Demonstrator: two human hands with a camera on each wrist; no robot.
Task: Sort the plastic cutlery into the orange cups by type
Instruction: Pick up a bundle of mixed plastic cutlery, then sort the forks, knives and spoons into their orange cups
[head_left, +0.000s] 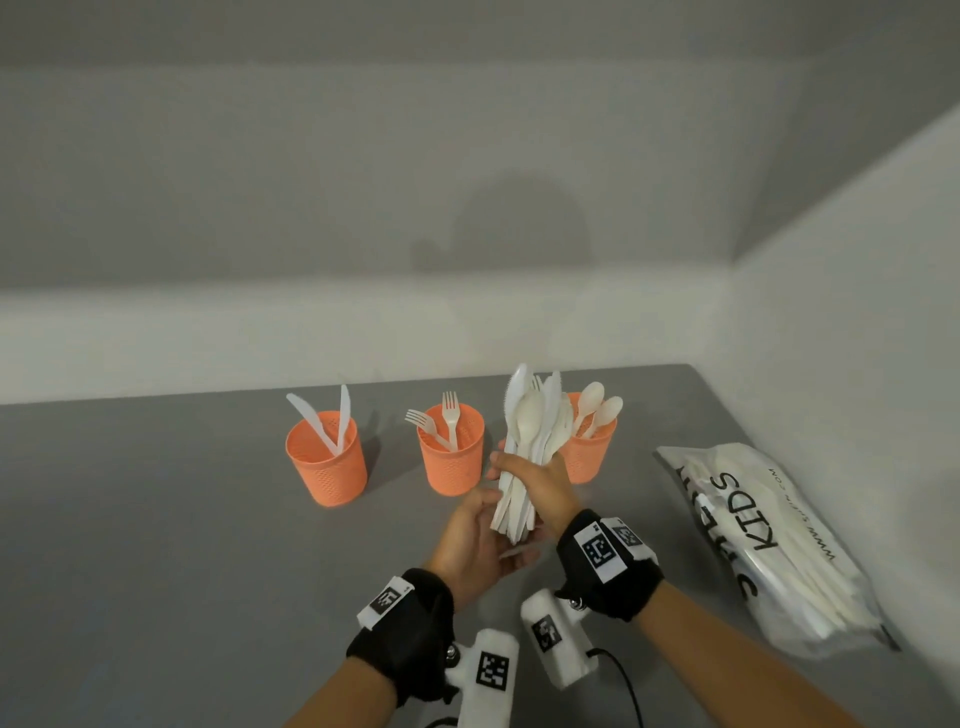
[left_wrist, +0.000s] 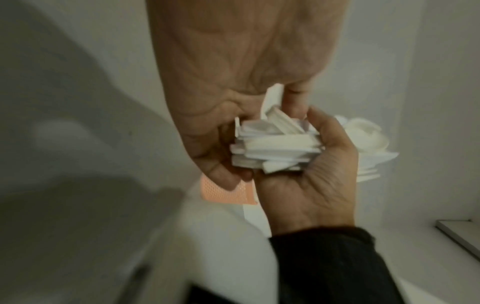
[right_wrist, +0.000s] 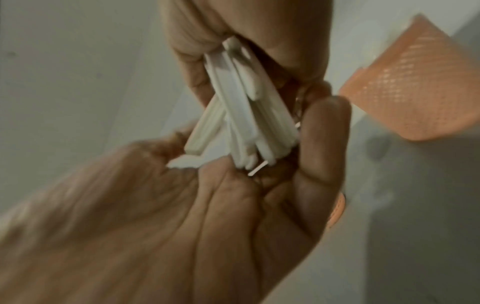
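Our left hand cups under the bottom of the bundle, fingers bent around the handle ends, so nothing slips out. Going from the left, the knife cup holds two knives, the fork cup holds two forks, and the spoon cup behind the bundle holds two spoons. We think one kind goes in each cup, so we only need to match. Our right hand wraps around the middle of the bundle and holds it up straight, heads on top, so we can see which piece is which. Far right, the bag lies on the table with more pieces inside. Most pieces are not sorted yet.
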